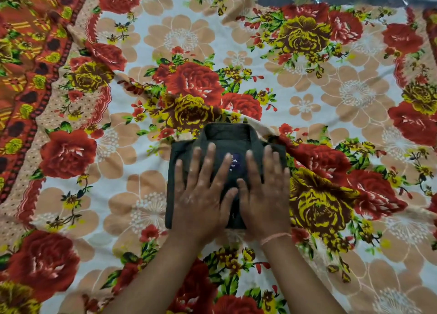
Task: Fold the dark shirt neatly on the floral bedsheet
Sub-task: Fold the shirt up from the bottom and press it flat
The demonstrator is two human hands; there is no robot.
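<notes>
We note the dark shirt point(227, 136) folded into a compact rectangle, collar up, on the wrinkled floral bedsheet point(307, 82), left hand point(201, 193) and right hand point(267, 191) pressed flat on it, fingers spread.

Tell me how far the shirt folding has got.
Done: the dark shirt is already a compact rectangle, collar on top, on the floral bedsheet. In hand: the left hand and right hand lie flat on it, pressing. Left: apparently only lifting the hands away.
</notes>
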